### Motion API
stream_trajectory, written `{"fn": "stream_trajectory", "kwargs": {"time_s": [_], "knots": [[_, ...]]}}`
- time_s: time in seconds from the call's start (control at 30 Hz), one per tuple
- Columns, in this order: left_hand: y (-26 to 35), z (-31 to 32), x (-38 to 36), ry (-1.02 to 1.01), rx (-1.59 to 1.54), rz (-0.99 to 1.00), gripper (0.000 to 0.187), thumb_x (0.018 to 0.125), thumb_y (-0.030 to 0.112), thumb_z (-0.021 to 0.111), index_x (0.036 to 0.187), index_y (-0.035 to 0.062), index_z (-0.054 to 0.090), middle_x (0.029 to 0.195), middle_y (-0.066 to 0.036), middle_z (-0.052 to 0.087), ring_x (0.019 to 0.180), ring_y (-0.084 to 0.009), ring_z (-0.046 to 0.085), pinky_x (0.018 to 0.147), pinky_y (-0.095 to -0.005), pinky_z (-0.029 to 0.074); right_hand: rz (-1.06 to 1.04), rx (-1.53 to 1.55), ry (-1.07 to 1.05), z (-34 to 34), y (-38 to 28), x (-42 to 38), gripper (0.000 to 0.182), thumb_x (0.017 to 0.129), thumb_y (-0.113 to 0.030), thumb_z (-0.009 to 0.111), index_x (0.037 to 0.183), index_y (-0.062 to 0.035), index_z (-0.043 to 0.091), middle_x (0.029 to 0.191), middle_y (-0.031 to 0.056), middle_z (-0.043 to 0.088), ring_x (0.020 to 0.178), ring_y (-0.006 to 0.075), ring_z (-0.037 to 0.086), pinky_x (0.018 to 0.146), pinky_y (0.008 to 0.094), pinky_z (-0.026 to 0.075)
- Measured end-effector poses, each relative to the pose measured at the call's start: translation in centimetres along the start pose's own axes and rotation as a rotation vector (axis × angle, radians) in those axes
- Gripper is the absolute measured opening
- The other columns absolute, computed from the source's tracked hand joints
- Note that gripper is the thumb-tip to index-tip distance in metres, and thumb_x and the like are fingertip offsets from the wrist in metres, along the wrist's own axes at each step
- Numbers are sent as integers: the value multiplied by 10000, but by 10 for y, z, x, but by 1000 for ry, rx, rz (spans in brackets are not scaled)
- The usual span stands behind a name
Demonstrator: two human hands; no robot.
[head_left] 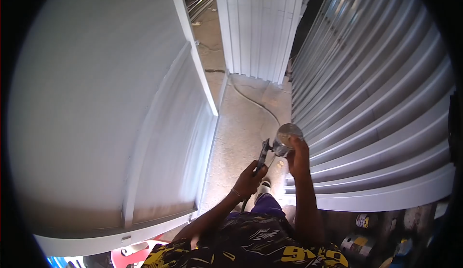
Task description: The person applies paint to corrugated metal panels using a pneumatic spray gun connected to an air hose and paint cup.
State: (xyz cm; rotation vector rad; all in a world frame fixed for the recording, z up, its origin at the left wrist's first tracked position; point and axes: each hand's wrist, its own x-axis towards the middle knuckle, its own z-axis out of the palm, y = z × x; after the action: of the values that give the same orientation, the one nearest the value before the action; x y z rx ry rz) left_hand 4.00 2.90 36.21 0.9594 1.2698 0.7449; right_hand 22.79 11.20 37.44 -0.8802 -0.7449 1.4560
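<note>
My left hand [250,179], with a bracelet at its wrist, is closed around the dark handle of a spray gun [263,155] held in front of my body. Close to the gun's right side is a round, paint-smeared metal cup [288,136]. My right hand [298,156] grips this cup from the right, with the thumb over its upper face. Whether cup and gun are joined cannot be made out. A pale hose [255,103] runs along the floor from near the cup to the back.
A large smooth grey panel [96,99] with a white frame stands on the left. Ribbed metal sheeting [376,99] curves along the right, and a ribbed white panel [260,27] stands ahead. Cans [362,221] lie at the lower right. Concrete floor [236,138] runs between the panels.
</note>
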Motion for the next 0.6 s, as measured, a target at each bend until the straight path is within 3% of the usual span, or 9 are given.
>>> {"fn": "stream_trajectory", "kwargs": {"time_s": [0.07,0.13,0.23,0.33,0.43,0.53,0.6], "knots": [[10,4,10,2,8,1,334,1041,457,603,1087,129,564,656,35,496,483,-67,433,420,-269,358,0,78,-22,-7,2,15,359,1013,-216,617,1298,2,619,1154,103,702,974,200,709,807,351,588],[19,7,24,34,30,5,301,1051,436,591,1081,138,559,654,50,469,494,-55,409,420,-253,348,-25,-93,-30,-16,5,35,367,1023,-234,600,1304,2,613,1208,121,683,976,213,712,811,362,594],[30,5,50,69,46,-5,283,1056,424,585,1084,144,555,654,58,457,498,-46,394,419,-246,339,135,159,-74,2,-24,46,390,1041,-260,581,1323,8,601,1249,129,664,1000,204,702,826,351,588],[43,11,83,79,19,-5,274,1057,419,586,1095,149,555,653,61,453,495,-41,393,419,-242,334,106,88,-18,-3,-24,85,416,1028,-250,631,1350,10,588,1229,115,672,1020,177,685,854,319,569],[62,25,117,96,-30,1,260,1060,410,584,1104,156,553,648,65,443,489,-37,393,417,-241,327,-86,-124,-18,-12,-21,145,526,1017,-282,671,1434,6,527,1287,127,663,1098,228,687,869,386,603],[88,32,153,93,-89,-15,239,1069,391,570,1123,159,558,635,72,420,479,-39,380,412,-248,315,-98,-91,-13,-9,-45,181,535,1011,-211,690,1465,4,507,1294,110,665,1088,198,682,894,358,589],[109,36,176,76,-131,-21,235,1072,382,566,1136,157,563,630,74,412,476,-41,372,411,-250,310,-67,-117,0,-18,-55,208,552,1024,-367,652,1426,-6,538,1251,113,679,1075,201,693,868,384,605]]}}
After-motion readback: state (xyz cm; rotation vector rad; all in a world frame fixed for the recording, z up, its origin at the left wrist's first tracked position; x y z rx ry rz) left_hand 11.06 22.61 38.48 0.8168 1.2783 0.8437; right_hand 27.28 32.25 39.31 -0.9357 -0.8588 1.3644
